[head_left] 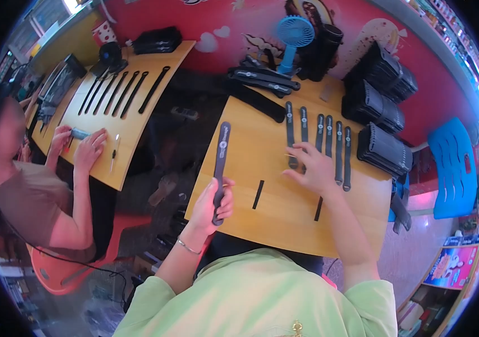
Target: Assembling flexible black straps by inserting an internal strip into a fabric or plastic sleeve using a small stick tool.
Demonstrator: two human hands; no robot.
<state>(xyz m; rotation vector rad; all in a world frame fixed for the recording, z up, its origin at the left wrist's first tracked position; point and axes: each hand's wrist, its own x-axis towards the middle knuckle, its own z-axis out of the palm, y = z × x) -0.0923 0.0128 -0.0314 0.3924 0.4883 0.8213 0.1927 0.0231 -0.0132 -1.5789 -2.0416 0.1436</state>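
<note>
My left hand [212, 205] is closed around the lower part of a dark grey strap [223, 149] with rounded ends and white print, held upright over the table's left side. My right hand [313, 167] hovers at the near end of a row of similar straps, thumb and fingers apart. Its fingertips are close to the leftmost strap [290, 126]; whether they touch it is unclear. Beside it, the second strap [304, 121] is partly hidden by the hand. Several more straps [338, 151] lie parallel to the right. Two short black strips [258, 194] [318, 209] lie nearer me.
Bundled straps [382, 149] are stacked along the table's right edge. At the back are loose straps [262, 78], a blue fan [295, 32] and a black cylinder [324, 48]. A blue chair [454, 168] stands right. At the left table [104, 163], another person handles a small grey object.
</note>
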